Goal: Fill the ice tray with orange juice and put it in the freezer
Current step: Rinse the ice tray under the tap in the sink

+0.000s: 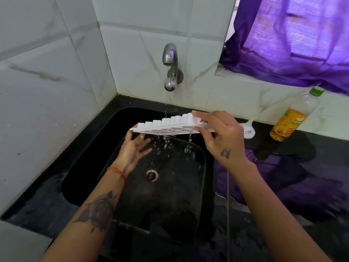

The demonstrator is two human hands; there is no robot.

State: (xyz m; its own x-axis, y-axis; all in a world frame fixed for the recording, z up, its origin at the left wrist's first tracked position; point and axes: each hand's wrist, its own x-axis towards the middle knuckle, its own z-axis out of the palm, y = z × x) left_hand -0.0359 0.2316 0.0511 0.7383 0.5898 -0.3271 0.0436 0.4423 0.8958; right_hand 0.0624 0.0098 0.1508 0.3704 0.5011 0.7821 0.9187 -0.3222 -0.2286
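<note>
Both forearms reach over the black sink point(90, 148); right hand point(222, 137) pinches the upturned white ice tray point(170, 123), dripping under the tap point(170, 59). Left hand point(135, 148), fingers spread, touches its underside edge.

White ice tray point(166, 123) showing over black sink point(79, 167); purple curtain point(289, 38) hanging right of sink, yellow-labelled bottle point(294, 116) wearing green cap, tiles point(47, 76) showing white-grey marbling.

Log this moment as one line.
stage: rinsing | tray: upside down over sink, dripping | right hand: grips tray | left hand: open beneath | tap: running
</note>
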